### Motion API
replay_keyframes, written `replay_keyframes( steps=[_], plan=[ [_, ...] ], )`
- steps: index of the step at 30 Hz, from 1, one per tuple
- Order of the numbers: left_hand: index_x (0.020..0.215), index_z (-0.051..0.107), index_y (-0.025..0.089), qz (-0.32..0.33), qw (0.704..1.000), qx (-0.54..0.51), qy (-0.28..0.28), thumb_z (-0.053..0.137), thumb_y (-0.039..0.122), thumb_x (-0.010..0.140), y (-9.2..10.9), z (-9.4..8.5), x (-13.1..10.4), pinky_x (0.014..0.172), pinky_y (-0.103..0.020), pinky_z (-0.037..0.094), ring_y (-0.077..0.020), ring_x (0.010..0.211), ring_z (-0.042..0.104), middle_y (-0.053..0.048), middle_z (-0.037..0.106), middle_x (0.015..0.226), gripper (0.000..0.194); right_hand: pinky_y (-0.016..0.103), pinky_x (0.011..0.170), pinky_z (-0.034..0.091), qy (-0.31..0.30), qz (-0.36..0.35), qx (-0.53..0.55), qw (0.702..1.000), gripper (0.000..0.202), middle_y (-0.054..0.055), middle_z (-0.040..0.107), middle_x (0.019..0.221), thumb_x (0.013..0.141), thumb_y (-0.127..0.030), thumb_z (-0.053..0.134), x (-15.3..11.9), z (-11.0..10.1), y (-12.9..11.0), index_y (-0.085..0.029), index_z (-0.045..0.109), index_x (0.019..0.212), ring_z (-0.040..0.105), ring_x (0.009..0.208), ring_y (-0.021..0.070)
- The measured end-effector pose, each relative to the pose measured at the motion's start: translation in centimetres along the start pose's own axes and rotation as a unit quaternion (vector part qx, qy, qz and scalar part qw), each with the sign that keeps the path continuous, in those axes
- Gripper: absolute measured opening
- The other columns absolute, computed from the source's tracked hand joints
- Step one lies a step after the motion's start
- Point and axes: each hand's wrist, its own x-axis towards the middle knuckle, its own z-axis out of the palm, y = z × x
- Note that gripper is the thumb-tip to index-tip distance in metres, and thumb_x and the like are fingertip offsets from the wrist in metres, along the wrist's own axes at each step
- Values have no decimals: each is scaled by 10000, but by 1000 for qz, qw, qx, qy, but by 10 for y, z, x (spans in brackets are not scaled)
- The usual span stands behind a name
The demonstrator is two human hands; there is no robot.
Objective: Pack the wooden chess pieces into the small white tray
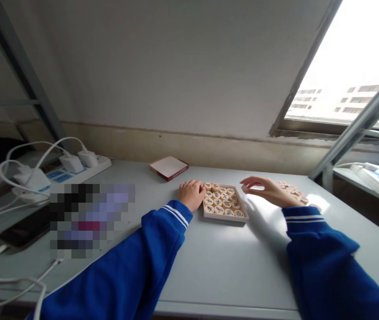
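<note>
A shallow open box (pixel 225 218) on the desk holds several round wooden pieces (pixel 227 203) in rows. Most bear dark characters; two at the back left have red ones. My left hand (pixel 192 194) is closed at the box's left edge, fingers curled against its back left corner. To the right of the box, my right hand (pixel 266 190) hovers with thumb and fingers apart and nothing visible between them. Beyond its wrist, more round pieces (pixel 291 191) lie on the desk, partly hidden by the hand and blue sleeve.
Behind the box lies a red-edged box lid (pixel 169 167), its pale inside up. A power strip (pixel 99 166) with white plugs and cables stands at the left, near a dark phone (pixel 26 226) and a blurred-out item. A metal post (pixel 326 175) rises at the right.
</note>
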Motion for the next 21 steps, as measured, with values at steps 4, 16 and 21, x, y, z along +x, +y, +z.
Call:
replay_keyframes(
  steps=[4, 16, 21],
  plan=[
    [814, 554, 195, -7, 1000, 14, -3, 354, 283, 841, 1, 0, 0, 772, -319, 393, -196, 906, 550, -52, 619, 925, 220, 315, 690, 469, 53, -34, -90, 994, 234, 33, 630, 915, 765, -386, 515, 12, 32, -30, -227, 610, 908, 586, 738, 156],
    [816, 552, 200, -7, 1000, 18, -4, 350, 281, 839, 1, 0, 0, 768, -323, 398, -195, 911, 548, -48, 621, 933, 219, 310, 719, 467, 51, -100, -53, 992, 225, 42, 632, 871, 722, -269, 542, 15, 39, -24, -209, 595, 932, 596, 736, 157],
    [788, 558, 203, -24, 1000, -5, -14, 364, 294, 834, 1, 0, 1, 780, -308, 398, -188, 917, 550, -39, 624, 932, 220, 408, 773, 407, 110, -3, -250, 962, 216, 53, 637, 900, 741, -301, 532, 5, 11, -3, -229, 603, 931, 576, 837, 221]
  ],
)
